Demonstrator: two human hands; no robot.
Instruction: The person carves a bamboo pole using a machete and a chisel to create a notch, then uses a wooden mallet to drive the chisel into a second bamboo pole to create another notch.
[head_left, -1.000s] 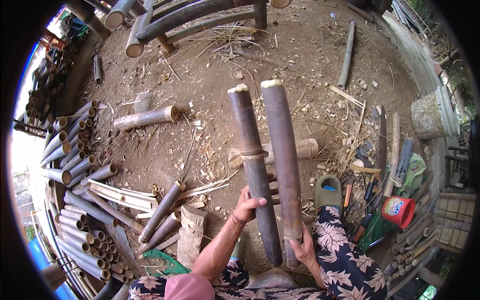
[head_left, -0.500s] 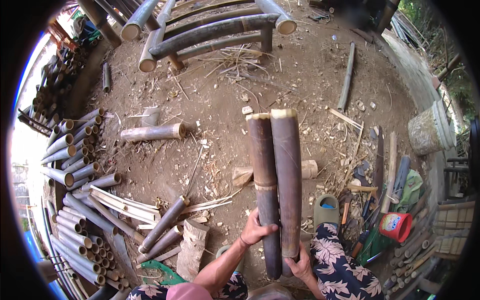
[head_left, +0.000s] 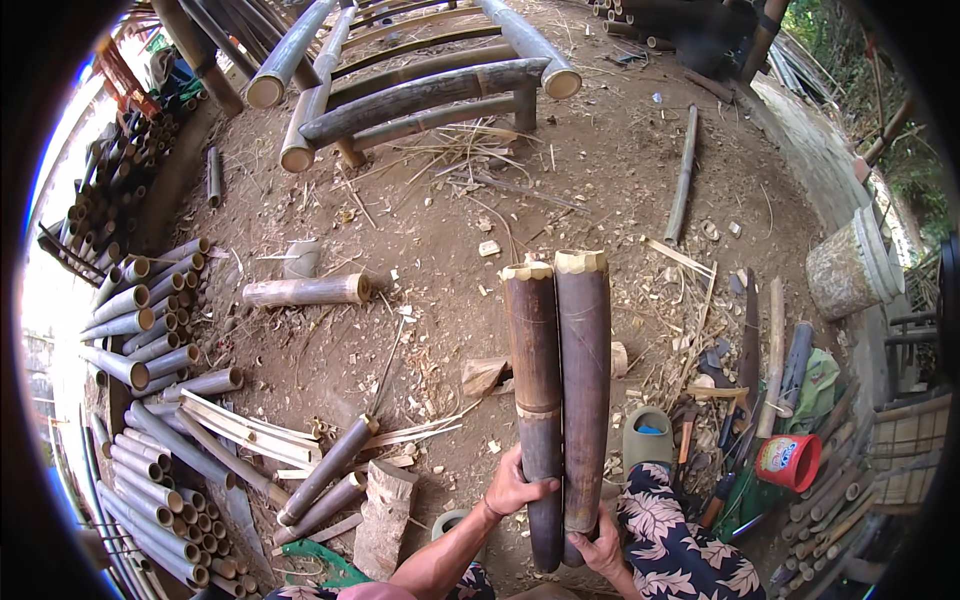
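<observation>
Head view: two dark bamboo culms (head_left: 560, 390) are held upright side by side, touching, their cut tops level, so that lengths can be compared. Left hand (head_left: 515, 488) is clasped round the left culm's lower part; right hand (head_left: 603, 547) grips the right culm near its base. Stacked bamboo poles (head_left: 150, 400) lie well left of the hands, hand tools (head_left: 745, 400) to the right on the dirt floor (head_left: 430, 230).
</observation>
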